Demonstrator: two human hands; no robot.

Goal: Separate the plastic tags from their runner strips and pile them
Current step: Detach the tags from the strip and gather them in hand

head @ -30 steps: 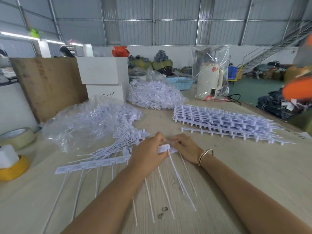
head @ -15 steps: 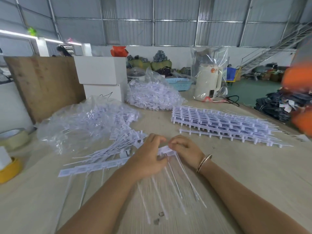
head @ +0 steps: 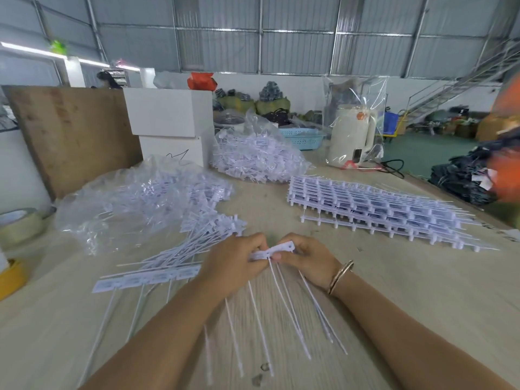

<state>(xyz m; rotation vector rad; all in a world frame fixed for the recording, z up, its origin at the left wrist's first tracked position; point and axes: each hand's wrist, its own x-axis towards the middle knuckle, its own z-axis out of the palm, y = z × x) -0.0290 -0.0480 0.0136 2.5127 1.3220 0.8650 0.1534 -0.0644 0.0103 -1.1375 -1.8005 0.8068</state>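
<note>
Two hands at centre frame; left hand [head: 235, 263] and right hand [head: 311, 258] both pinch one strip of tags [head: 277, 250] with curled fingers, knuckles up; one stack of strips [head: 374, 209] right of centre; two bagged tag heaps; loose tag pile [head: 191, 243] left of centre.

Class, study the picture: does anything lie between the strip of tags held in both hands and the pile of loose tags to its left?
Nothing visible does. The left hand and right hand pinch the strip of tags, and the pile of loose tags begins just beyond the left hand, over bare table.
</note>
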